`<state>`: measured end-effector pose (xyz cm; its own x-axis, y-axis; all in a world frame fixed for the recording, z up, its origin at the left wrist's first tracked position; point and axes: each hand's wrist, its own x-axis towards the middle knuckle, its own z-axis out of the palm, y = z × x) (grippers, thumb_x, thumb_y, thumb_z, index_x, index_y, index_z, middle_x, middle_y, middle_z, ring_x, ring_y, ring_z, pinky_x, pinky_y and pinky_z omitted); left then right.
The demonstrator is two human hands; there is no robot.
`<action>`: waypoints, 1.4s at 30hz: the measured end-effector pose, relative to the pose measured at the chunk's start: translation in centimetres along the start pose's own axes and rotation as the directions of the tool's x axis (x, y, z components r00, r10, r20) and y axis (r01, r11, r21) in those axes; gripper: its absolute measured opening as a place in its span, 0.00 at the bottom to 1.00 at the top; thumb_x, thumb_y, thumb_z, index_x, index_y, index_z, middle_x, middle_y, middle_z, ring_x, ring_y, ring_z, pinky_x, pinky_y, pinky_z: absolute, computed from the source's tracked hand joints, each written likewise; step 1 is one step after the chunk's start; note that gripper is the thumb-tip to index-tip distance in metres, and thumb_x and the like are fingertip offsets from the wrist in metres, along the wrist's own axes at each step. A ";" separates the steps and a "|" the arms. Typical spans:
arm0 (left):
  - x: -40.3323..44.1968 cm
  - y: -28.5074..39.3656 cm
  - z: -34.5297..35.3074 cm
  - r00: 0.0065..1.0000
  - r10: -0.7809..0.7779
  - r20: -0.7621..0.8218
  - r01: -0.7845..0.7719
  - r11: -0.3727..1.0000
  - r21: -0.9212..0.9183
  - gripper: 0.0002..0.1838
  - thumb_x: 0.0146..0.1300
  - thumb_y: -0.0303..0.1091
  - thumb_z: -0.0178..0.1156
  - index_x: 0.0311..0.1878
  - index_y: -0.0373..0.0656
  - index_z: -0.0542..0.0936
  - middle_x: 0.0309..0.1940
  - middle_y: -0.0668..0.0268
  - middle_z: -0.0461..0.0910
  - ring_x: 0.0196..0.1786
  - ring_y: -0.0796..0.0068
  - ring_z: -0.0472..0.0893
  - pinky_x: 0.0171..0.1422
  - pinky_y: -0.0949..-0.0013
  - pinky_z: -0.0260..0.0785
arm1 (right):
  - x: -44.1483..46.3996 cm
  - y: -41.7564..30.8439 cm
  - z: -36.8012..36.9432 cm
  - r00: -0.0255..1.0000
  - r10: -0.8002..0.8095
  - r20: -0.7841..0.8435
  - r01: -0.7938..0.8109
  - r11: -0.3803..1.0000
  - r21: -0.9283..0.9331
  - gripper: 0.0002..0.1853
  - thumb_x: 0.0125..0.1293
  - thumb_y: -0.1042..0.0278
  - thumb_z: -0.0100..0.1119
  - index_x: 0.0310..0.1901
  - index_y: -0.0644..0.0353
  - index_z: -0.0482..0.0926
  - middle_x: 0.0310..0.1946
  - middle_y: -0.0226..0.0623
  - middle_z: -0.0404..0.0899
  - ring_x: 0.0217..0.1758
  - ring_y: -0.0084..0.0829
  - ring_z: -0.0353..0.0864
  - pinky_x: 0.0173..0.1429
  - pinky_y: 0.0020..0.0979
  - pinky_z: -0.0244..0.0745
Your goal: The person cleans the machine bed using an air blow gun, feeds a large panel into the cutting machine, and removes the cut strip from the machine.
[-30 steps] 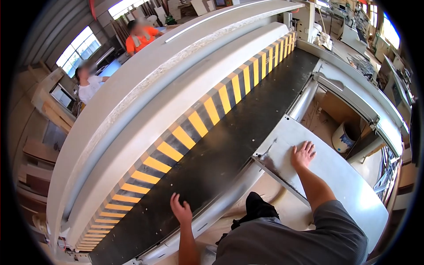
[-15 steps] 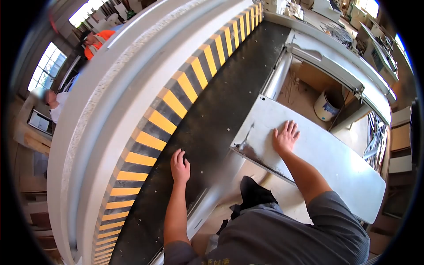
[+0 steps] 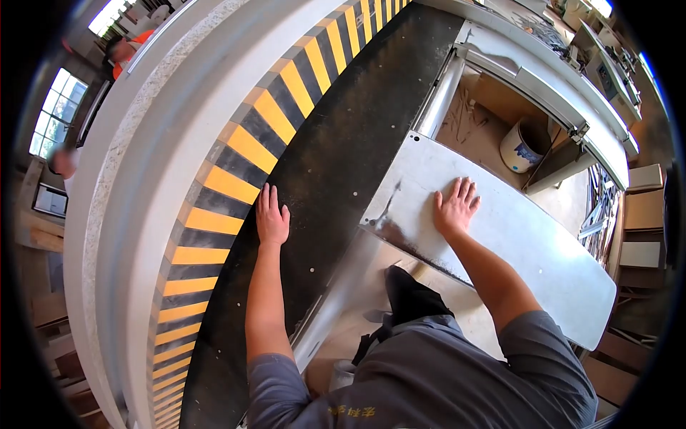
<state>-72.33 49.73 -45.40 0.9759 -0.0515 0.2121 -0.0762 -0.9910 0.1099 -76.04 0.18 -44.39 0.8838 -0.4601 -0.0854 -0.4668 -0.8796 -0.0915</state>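
Observation:
My left hand lies on the black machine bed, its fingers stretched out and pointing to the yellow-and-black striped guard. The fingertips come close to the guard's lower edge; whether they touch it I cannot tell. My right hand rests with fingers spread on a pale metal table plate, which has dark worn marks near its left corner. Both hands hold nothing. Beside the plate's left edge, a metal rail runs along the black bed.
A white beam curves above the striped guard. Behind the plate, an open frame surrounds a white bucket on the floor. Strips of scrap lie at the right. Another person in orange is at the far left.
My left hand has moved forward across the black bed, nearer the striped guard, and its fingers have straightened. My right hand stays on the plate. The view has shifted slightly.

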 end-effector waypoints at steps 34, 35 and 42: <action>-31.8 21.8 -50.6 0.782 -0.337 -0.525 0.545 0.777 0.314 0.31 0.71 0.58 0.69 0.62 0.38 0.86 0.52 0.48 0.91 0.56 0.42 0.90 0.62 0.48 0.82 | 0.4 5.5 4.3 0.926 -0.377 -0.026 0.375 0.907 0.192 0.45 0.82 0.40 0.49 0.89 0.59 0.53 0.92 0.39 0.50 0.96 0.38 0.40 0.92 0.64 0.31; -35.4 21.1 -56.2 0.707 -0.299 -0.641 0.589 0.750 0.300 0.32 0.74 0.56 0.68 0.65 0.35 0.85 0.55 0.47 0.90 0.58 0.43 0.89 0.64 0.49 0.81 | 0.3 5.8 4.5 0.912 -0.406 -0.060 0.410 0.898 0.158 0.43 0.83 0.41 0.48 0.88 0.60 0.54 0.91 0.39 0.54 0.95 0.36 0.43 0.92 0.65 0.32; -63.6 50.1 -83.6 0.678 0.333 -0.655 0.626 0.206 0.752 0.17 0.83 0.50 0.58 0.51 0.47 0.86 0.41 0.67 0.86 0.40 0.67 0.84 0.44 0.65 0.76 | 9.1 5.8 20.1 0.419 -0.461 -0.782 0.624 0.772 -0.121 0.40 0.80 0.33 0.53 0.82 0.52 0.68 0.78 0.35 0.75 0.81 0.41 0.72 0.72 0.72 0.64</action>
<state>-155.29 13.65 27.80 0.5026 -0.2836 0.8167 0.7490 -0.3290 -0.5752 -71.42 -6.71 -65.61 0.6112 0.1187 0.7825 0.1955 -0.9807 -0.0040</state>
